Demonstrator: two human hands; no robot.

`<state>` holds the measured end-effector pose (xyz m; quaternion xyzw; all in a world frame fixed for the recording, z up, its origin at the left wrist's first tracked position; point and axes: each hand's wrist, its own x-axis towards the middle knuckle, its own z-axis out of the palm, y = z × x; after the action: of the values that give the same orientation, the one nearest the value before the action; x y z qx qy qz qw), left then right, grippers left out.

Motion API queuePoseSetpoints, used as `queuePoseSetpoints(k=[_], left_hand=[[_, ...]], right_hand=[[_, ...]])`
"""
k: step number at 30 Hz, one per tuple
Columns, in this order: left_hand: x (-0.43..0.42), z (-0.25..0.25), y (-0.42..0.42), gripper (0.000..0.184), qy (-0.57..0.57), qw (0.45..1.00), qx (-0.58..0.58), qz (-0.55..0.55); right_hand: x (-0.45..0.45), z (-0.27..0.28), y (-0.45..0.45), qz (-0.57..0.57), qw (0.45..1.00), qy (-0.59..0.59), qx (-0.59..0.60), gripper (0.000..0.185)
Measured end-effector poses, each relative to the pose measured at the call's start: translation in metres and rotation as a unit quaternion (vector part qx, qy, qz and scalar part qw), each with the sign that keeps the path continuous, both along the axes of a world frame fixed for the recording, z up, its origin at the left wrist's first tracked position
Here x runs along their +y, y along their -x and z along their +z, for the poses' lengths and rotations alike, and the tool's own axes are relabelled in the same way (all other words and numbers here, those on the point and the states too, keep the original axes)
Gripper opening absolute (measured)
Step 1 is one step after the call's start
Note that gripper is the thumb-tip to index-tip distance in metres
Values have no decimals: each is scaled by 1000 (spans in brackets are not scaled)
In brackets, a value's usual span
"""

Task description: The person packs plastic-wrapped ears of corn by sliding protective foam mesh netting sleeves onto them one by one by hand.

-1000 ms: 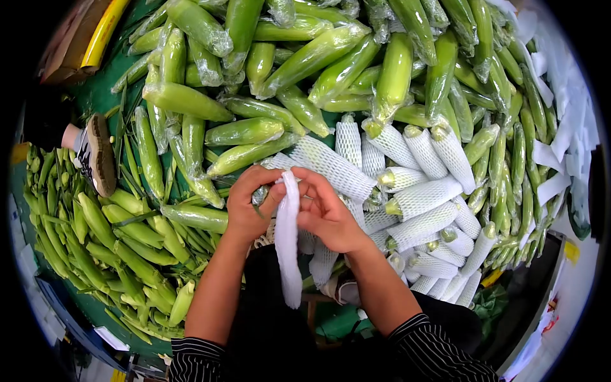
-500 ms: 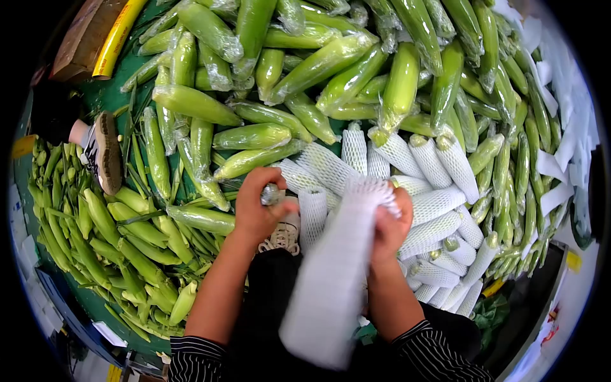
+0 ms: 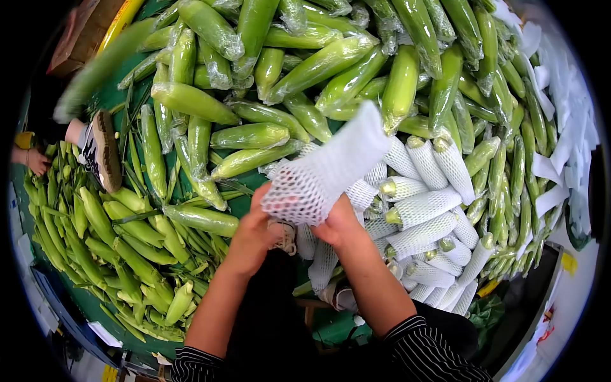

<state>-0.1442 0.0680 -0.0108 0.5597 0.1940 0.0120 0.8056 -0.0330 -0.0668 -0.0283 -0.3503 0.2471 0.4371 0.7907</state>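
Observation:
A white foam net sleeve [image 3: 334, 169] is raised in front of me, its wide mesh end towards me and its narrower end pointing up and away. My left hand [image 3: 250, 239] grips the left side of the mesh end. On the lower right side, my right hand [image 3: 340, 223] is closed on the same end. What lies inside the sleeve, if anything, is hidden. Beyond and right of my hands lies a pile of corn cobs in white foam nets [image 3: 423, 213]. Past it are green corn cobs in clear film [image 3: 318, 67].
Unwrapped corn [image 3: 137, 254] is heaped at left, near another person's shoe [image 3: 102, 153] and hand [image 3: 38, 162]. A blurred green cob [image 3: 105, 67] is in the air at upper left. White foam sleeves [image 3: 566, 127] hang at right. A brown box [image 3: 79, 35] stands at upper left.
The sleeve has swung from hanging down to pointing up and away, and both hands now meet at its mesh end. The blurred cob and the other person's hand have appeared at left.

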Motion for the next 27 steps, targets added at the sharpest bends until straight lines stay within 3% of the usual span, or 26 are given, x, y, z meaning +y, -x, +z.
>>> queuePoseSetpoints(k=[2,3,6,7,8,10,11,12,13,16,17,18,20,21,22,23,24,25,26,27], left_hand=[[-5,-10,4,42,316,938,30,137],[-4,-11,2,43,360,915,53,173],[6,-53,13,40,346,907,132,202],[7,-81,21,41,284,925,168,190],[15,-136,44,40,326,916,160,172],[29,-241,90,40,405,892,148,132],[24,-215,80,40,156,968,155,123],[19,-188,68,40,-114,963,211,120],[18,-151,49,41,-374,897,212,106],[22,-69,19,53,-586,806,-8,-80],[21,-40,3,58,-488,867,-3,-101],[17,-10,-10,62,-379,917,4,-124],[7,47,-25,62,-431,871,-144,-184],[10,55,-30,54,-387,870,-242,-188],[16,48,-19,49,-340,908,-177,-167],[27,30,-4,43,-292,937,-123,-150],[34,-3,20,33,-437,897,-1,-68],[48,-41,44,37,-513,857,37,-40],[63,-70,76,48,-606,783,97,-97],[74,-65,93,61,-579,763,206,-200]], right_hand=[[6,4,1,-18,1000,-1,0,38],[7,8,2,-24,999,-42,20,33],[7,-30,16,21,995,44,-87,31],[4,-64,27,26,990,76,-114,27],[8,-77,32,102,957,160,-219,26],[18,-90,41,246,822,317,-405,24],[22,-94,50,271,787,358,-423,24],[27,-96,53,292,748,397,-443,24],[34,-88,51,301,750,425,-408,25],[23,-105,54,228,839,335,-362,25],[5,-127,63,76,980,15,-184,29],[-10,-110,67,16,996,-30,-81,33],[-23,-47,62,-96,981,-117,123,41],[-19,-28,69,-153,975,-139,82,48],[-17,-9,77,-211,963,-160,41,56],[-10,4,80,-180,978,-7,109,63],[-23,-32,103,-88,995,-12,38,54],[-36,-30,100,211,952,186,-124,39],[-34,-27,105,149,949,192,-201,23],[-44,-24,94,177,939,175,-237,23]])
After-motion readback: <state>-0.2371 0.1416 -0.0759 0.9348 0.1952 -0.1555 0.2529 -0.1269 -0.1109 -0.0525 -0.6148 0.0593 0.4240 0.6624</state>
